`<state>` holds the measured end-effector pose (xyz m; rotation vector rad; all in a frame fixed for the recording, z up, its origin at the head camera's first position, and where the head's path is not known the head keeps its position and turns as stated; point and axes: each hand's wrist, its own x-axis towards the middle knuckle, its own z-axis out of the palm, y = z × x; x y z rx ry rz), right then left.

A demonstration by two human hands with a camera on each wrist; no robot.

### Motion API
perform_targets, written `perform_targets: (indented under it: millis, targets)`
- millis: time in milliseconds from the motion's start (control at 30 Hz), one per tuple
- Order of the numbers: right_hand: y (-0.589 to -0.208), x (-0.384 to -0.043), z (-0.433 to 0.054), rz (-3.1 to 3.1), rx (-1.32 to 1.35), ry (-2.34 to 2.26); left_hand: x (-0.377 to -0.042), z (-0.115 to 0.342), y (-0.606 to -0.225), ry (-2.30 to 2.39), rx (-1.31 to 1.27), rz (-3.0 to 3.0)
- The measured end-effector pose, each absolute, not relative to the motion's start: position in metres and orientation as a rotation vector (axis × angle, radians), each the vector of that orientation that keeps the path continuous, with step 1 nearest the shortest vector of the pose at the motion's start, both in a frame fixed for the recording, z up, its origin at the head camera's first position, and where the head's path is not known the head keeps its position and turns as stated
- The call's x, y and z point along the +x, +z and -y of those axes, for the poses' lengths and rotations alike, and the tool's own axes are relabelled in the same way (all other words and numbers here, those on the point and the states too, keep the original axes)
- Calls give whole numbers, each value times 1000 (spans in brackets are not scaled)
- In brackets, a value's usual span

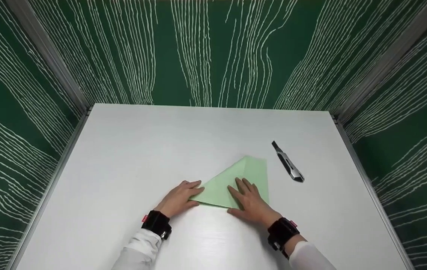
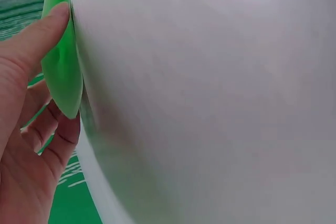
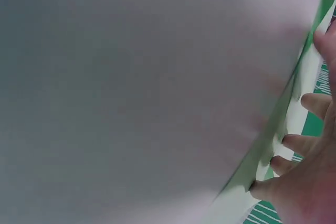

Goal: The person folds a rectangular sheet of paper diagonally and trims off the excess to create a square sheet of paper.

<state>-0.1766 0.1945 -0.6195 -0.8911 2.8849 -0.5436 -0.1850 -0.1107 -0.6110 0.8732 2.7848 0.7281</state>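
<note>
A folded sheet of light green paper (image 1: 221, 187) lies on the table, its narrow point toward the left and a wider end at the right. My left hand (image 1: 179, 197) is at the narrow point, with fingertips along the upper edge and the thumb at the near edge. In the left wrist view, the thumb (image 2: 58, 17) touches the green paper (image 2: 64, 72), which bulges slightly. With spread fingers, my right hand (image 1: 253, 204) rests on the wider part, thumb by the near edge. Its fingertips (image 3: 291, 141) press on the pale paper (image 3: 297, 114) in the right wrist view.
A grey and black utility knife (image 1: 288, 163) lies to the right of the paper, blade end pointing away. The white tabletop (image 1: 142, 142) is bordered by green walls (image 1: 221, 56) with white wavy lines and metal rails at both sides.
</note>
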Motion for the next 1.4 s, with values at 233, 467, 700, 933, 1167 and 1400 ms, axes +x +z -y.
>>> perform_targets:
  millis: [233,467,700,933,1167,1400]
  targets:
    - [-621,-184,-200,-2889,-852,-567,-186,118,-610,811,872,-2790]
    - [-622,-190,-202,-2861,-734,-692,-189,119,-611,841,873,-2826]
    - [-626,-196,-207,-2934,-779,-661,-193,121,-613,820,989,-2891]
    - [-625,-201,-212,-2876,-780,-608,-194,124,-615,777,1105,-2916]
    - [-620,-204,-214,-2830,-792,-557,-195,124,-615,753,1091,-2898]
    - [-618,-204,-213,-2829,-808,-530,-191,125,-613,804,1115,-2888]
